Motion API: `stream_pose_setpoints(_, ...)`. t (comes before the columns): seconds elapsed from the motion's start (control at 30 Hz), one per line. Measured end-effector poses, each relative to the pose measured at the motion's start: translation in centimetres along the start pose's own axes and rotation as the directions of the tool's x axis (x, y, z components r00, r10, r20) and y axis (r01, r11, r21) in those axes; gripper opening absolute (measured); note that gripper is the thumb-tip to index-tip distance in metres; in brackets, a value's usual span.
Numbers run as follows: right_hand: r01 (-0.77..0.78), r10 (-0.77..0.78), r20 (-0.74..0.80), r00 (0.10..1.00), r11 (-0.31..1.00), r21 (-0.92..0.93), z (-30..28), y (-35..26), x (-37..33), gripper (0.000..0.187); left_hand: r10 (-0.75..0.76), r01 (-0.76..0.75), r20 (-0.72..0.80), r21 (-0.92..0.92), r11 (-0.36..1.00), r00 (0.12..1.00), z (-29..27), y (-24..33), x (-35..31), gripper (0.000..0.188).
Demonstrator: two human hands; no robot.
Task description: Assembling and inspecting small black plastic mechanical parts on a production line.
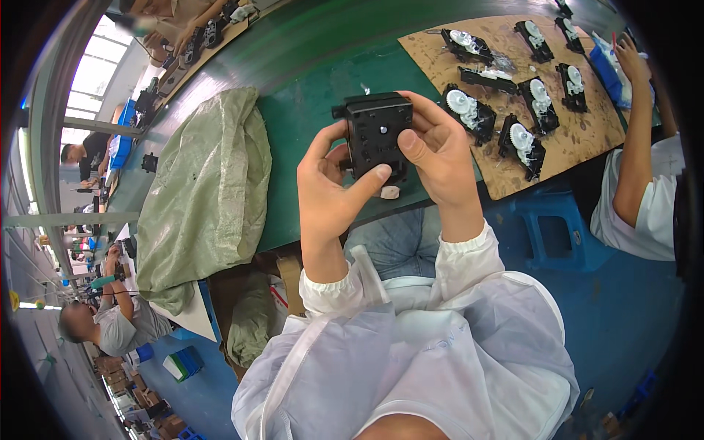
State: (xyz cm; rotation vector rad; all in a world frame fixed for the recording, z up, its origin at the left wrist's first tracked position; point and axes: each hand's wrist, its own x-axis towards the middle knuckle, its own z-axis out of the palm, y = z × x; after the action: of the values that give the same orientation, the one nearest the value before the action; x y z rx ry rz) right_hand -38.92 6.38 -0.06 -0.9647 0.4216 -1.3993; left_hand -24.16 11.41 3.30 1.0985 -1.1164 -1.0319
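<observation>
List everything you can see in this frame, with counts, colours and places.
Boxy black plastic housing: one, black, between both hands
Black plastic assemblies with white gears or parts: at least eight, black and white, on the cardboard
Flat brown cardboard sheet: one, stained brown, table's right side
Long green worktable: one, green, beneath these
Woven plastic sack: one, pale green, left
Small pale block: one, whitish, below the housing
Plastic stool: one, blue, lower right
Plastic bin: one, blue, far right
Co-workers: at least four, mixed clothing, left and right
Background boxes: too small to count
Left hand: one, bare, white sleeve, housing's left
Right hand: one, bare, white sleeve, housing's right
</observation>
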Motion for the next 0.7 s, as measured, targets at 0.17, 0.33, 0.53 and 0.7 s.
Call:
stream_pose_setpoints(0.17, 0.065, -0.064, -0.007, 0.998, 0.998, 0.018, 0.9, 0.1, -0.1, 0.049, 0.125, -0.117, -0.058, 0.121, 0.986, 0.991, 0.4, -0.4, 0.1, 0.053)
stream_pose_setpoints(0.33, 0.063, -0.066, -0.005, 0.998, 0.928, 0.368, 1.1, 1.2, 0.2, 0.05, 0.432, -0.36, 0.003, 0.558, 0.748, 0.902, 2.6, 0.4, -0.6, 0.052)
stream_pose_setpoints(0.53, 0.013, 0.034, -0.332, 0.943, 0.99, 0.137, 2.8, 1.1, 1.4, 0.066, 0.47, -0.359, -0.011, 0.629, 0.689, 0.883, 3.0, 0.2, -0.6, 0.047)
stream_pose_setpoints(0.7, -0.373, 0.422, -0.218, 0.88, 0.899, 0.232, 3.1, 5.9, 8.2, 0.065, 0.224, -0.098, -0.119, 0.639, 0.763, 0.967, -4.1, -0.4, 1.4, 0.036)
